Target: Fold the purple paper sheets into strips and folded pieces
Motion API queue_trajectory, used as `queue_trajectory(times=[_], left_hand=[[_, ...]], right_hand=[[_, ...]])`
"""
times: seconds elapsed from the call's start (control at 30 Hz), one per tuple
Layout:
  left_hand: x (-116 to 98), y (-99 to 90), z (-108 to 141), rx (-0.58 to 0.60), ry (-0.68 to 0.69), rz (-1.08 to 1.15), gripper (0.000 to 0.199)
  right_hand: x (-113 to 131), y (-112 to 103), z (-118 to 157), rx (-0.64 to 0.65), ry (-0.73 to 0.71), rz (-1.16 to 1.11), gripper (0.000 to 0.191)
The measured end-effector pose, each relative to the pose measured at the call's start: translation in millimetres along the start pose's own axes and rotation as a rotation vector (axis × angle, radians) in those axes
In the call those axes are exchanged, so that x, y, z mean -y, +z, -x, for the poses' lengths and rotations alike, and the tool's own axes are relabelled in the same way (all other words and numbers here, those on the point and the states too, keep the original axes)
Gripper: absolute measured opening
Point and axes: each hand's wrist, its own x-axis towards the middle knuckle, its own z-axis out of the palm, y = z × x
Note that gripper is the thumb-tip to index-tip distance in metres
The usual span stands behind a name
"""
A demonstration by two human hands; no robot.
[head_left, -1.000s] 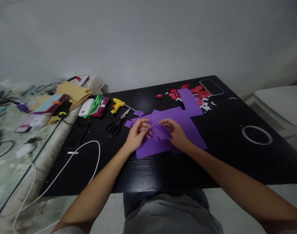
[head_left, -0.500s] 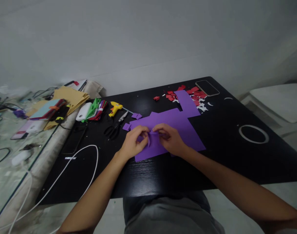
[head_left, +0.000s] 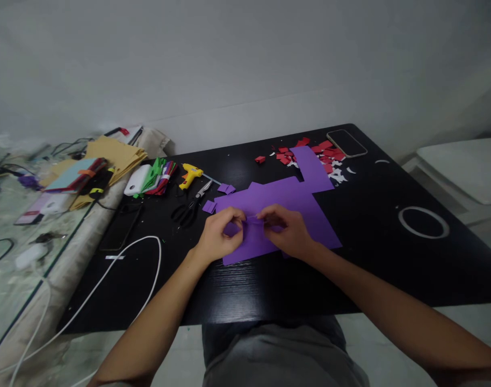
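Observation:
Between my two hands is a small piece of purple paper (head_left: pixel 254 220), hard to make out against the larger purple sheet (head_left: pixel 305 215) beneath it. My left hand (head_left: pixel 222 232) pinches its left end between thumb and fingers. At the other end, my right hand (head_left: pixel 284 228) is closed on it with bent fingers. Both hands hover just over the large sheet, near its front left part. Two small folded purple pieces (head_left: pixel 226 188) lie just beyond the sheet's left side.
Left of the sheet lie black-handled scissors (head_left: pixel 192 206) and a yellow glue gun (head_left: pixel 190 176). Red paper scraps (head_left: pixel 283 156), a purple strip (head_left: pixel 313 169) and a phone (head_left: pixel 347 143) sit at the back right. A white ring (head_left: pixel 424 222) rests at right; a white cable (head_left: pixel 159 263) loops at left.
The small purple piece, whose flap stood up by my left fingers, now looks flatter and stretched between both hands. The hands have barely moved; the view has shifted slightly.

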Motion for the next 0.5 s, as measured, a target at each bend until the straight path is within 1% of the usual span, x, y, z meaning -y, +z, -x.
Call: queue_trajectory(times=[0.13, 0.27, 0.4, 0.5], left_hand=[[-5.0, -0.6, -1.8, -0.022, -0.006, -0.005, 0.012], [-8.1, 0.0, -3.4, -0.023, -0.026, 0.034, 0.010], [-5.4, 0.3, -3.0, -0.005, -0.081, 0.085, 0.011], [-1.2, 1.1, -1.8, -0.003, -0.138, 0.133, 0.017]], right_hand=[[3.3, -1.8, 1.7, 0.029, -0.010, -0.029, 0.018], [8.7, -4.0, 2.0, 0.065, -0.021, -0.049, 0.017], [10.3, -4.2, 0.2, 0.046, -0.001, -0.059, 0.013], [9.6, -4.4, -2.1, 0.030, 0.055, -0.085, 0.017]])
